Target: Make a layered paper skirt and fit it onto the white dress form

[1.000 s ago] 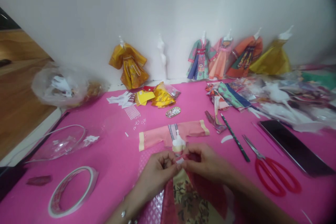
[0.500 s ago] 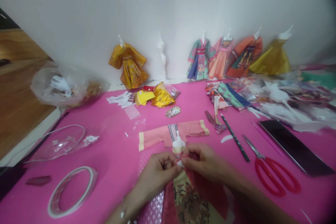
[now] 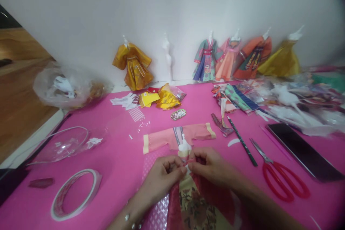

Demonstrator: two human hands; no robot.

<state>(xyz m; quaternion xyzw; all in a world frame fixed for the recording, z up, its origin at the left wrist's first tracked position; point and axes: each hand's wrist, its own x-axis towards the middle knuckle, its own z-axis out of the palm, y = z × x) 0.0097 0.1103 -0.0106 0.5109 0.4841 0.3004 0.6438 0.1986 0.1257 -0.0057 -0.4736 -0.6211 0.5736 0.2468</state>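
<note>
Both hands, left hand (image 3: 163, 173) and right hand (image 3: 208, 167), stay pinched on the paper skirt (image 3: 196, 201), barely shifted.

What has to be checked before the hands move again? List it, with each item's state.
1. Left hand and right hand both pinching the red skirt at its waist: ok.
2. White mannequin lying on the pink jacket: ok.
3. Tape roll on the mat, left of the hands: ok.
4. Red scissors closed, lying apart from the hands: ok.
5. Tape between the fingertips: cannot tell.
</note>
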